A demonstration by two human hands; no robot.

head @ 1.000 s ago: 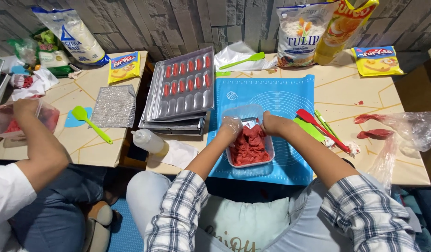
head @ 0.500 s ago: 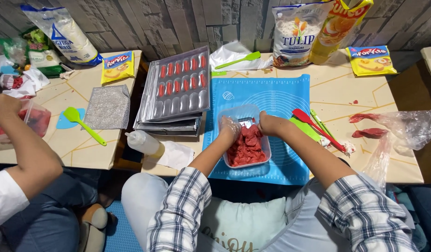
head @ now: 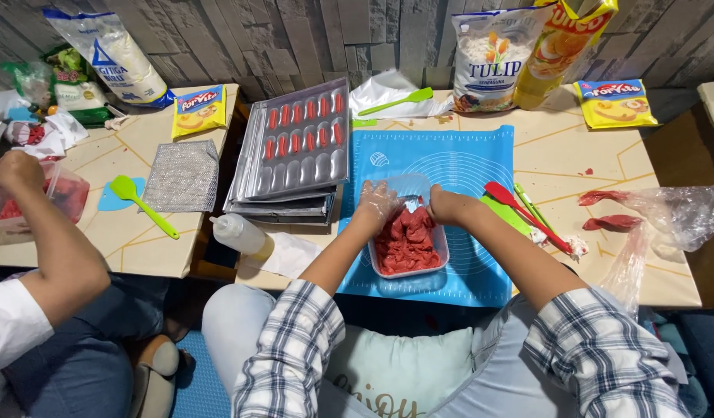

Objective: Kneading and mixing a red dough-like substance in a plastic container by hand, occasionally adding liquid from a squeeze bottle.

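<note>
- The person wore a plaid shirt in white, grey and dark blue checks, its sleeves rolled up above the elbows, leaving the forearms bare.
- The left hand [head: 376, 203] was covered by a thin, clear plastic glove that wrinkled over the fingers.
- The right hand [head: 447, 207] showed no glove that could be made out from the head view.
- Light grey-blue trousers covered the legs.
- No watch, ring or bracelet showed on either wrist.
</note>
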